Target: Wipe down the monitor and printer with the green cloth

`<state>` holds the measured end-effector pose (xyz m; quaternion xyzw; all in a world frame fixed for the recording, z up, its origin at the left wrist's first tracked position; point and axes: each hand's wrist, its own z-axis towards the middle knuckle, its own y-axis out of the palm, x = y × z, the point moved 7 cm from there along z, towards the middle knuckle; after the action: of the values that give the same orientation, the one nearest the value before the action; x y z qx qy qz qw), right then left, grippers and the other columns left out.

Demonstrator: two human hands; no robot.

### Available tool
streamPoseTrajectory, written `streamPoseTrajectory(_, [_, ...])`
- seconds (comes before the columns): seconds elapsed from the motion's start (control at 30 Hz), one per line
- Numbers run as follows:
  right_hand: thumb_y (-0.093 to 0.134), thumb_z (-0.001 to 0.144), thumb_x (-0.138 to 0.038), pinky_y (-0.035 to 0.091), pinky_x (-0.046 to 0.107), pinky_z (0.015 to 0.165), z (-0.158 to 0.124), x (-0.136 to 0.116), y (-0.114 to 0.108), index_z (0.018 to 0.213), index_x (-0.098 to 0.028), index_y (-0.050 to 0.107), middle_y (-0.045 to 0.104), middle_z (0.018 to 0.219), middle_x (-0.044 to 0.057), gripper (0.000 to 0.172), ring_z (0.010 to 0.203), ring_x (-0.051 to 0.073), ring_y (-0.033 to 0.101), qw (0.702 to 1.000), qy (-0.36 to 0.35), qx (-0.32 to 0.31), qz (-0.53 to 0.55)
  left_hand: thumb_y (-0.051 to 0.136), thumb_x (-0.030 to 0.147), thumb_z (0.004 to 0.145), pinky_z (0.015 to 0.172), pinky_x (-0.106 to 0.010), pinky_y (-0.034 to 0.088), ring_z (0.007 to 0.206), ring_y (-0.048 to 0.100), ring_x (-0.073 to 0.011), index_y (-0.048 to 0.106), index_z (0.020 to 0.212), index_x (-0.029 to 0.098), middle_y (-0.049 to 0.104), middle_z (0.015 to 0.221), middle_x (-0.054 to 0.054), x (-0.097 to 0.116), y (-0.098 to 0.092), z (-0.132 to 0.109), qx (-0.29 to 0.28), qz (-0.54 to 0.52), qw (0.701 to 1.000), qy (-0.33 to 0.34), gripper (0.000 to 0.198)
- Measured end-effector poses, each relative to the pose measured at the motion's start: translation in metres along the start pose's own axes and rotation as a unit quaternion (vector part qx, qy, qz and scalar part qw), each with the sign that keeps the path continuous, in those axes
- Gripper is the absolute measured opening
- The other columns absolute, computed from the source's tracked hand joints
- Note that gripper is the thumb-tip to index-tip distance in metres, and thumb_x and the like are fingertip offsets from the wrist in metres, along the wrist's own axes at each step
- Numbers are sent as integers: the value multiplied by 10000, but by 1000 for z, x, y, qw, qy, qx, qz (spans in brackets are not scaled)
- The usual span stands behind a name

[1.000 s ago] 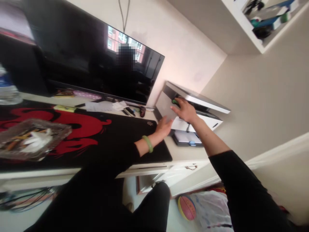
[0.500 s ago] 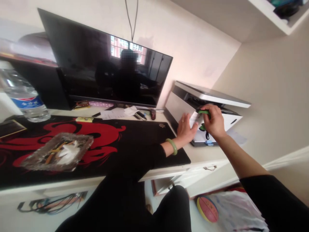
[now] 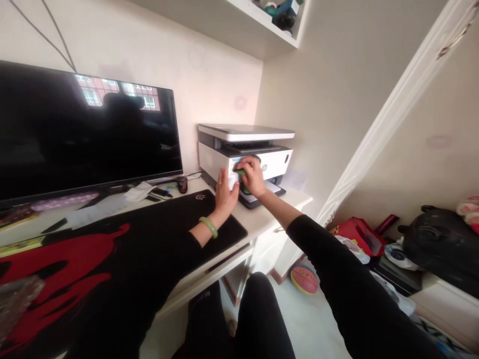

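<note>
A white and dark-grey printer (image 3: 213, 160) stands on the desk in the corner, its upper lid section over an open slot. My right hand (image 3: 253, 175) is closed around a green and black item (image 3: 241, 172) at the printer's front left corner. Fingers cover most of that item, so its kind is unclear. Beside it, my left hand (image 3: 226, 196), with a ring and a pale green bangle (image 3: 208, 227), is held upright with fingers stretched out at the same corner. Whether its palm touches the casing I cannot tell.
A large dark monitor (image 3: 93, 144) stands left of the printer. Papers (image 3: 108, 204) and a small dark red item (image 3: 182, 184) lie before it. A black and red desk mat (image 3: 175, 214) covers the desk's front. A basketball (image 3: 305, 278) and bags are at lower right; a shelf (image 3: 239, 20) hangs above.
The view has swung right, so the monitor and printer sit further left. My right hand still holds the green and black item at the printer's front; my left hand stays beside it.
</note>
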<state>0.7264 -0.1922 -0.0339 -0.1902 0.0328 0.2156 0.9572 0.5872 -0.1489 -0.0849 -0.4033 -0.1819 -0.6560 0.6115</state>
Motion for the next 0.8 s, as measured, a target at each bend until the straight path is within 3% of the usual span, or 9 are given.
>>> streamPoseTrajectory(0.3, [463, 806, -11, 498, 486, 1199, -4, 116, -62, 1012, -261, 620, 562, 1213, 101, 359, 1225, 236, 579, 983, 143, 113, -26, 644, 327, 985, 1428, -509, 204, 1720, 266, -332, 373, 1720, 156, 303, 1826, -163, -6, -4, -1, 12, 44, 999, 23, 802])
streamPoseTrajectory(0.53, [443, 825, -25, 431, 479, 1238, -6, 193, -105, 1040, -227, 573, 556, 1250, 118, 322, 1235, 229, 573, 934, 297, 197, -39, 654, 349, 979, 1393, -522, 316, 1690, 343, -340, 376, 1724, 210, 319, 1824, -144, -9, -8, -2, 14, 61, 997, 48, 807])
streamPoseTrajectory(0.63, [442, 852, -29, 422, 453, 1245, -10, 213, -111, 1071, -232, 567, 574, 1278, 108, 323, 1277, 221, 570, 909, 351, 222, -38, 657, 362, 983, 1390, -529, 321, 1694, 334, -345, 369, 1727, 211, 314, 1825, -149, -10, -8, -3, 9, 65, 996, 53, 812])
streamPoseTrajectory(0.8, [419, 955, -57, 437, 485, 1253, -26, 227, -100, 1195, -228, 576, 618, 1303, 97, 335, 1354, 229, 565, 861, 438, 257, -24, 685, 374, 972, 1383, -546, 332, 1699, 319, -349, 365, 1729, 234, 334, 1819, -138, -13, -8, -3, 2, 53, 998, 46, 834])
